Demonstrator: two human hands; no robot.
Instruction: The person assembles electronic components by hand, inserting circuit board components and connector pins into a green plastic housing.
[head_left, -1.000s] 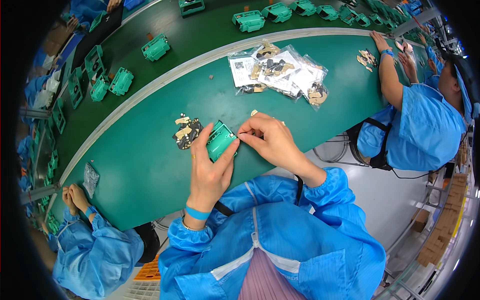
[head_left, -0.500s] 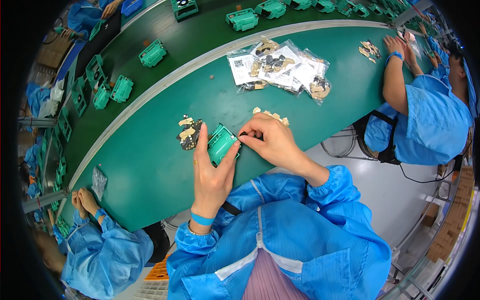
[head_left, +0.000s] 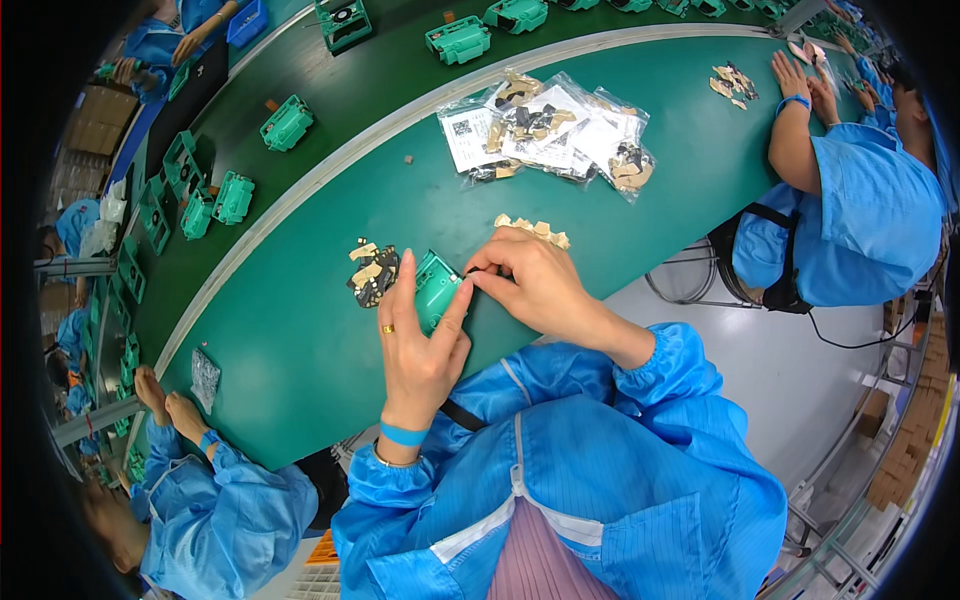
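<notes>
A green plastic housing (head_left: 433, 291) is gripped between the thumb and fingers of my left hand (head_left: 415, 345), its hollow inner side facing up. My right hand (head_left: 535, 285) pinches a small black piece (head_left: 474, 271) at the housing's right edge; my fingers hide most of that piece. Left of the housing lies a pile of black and tan small parts (head_left: 374, 273). Behind my right hand is a row of cream-coloured scraps (head_left: 533, 230), partly covered by the hand.
Clear bags with papers and small parts (head_left: 545, 135) lie at the back of the green table (head_left: 330, 350). Beyond a metal rail, a belt carries several green housings (head_left: 288, 123). Co-workers sit left and right; a small clear bag (head_left: 205, 380) lies near the left one's hands (head_left: 170, 400).
The view has shifted slightly. My right fingers have come a little closer in against the housing's edge. The left co-worker's hands have moved apart.
</notes>
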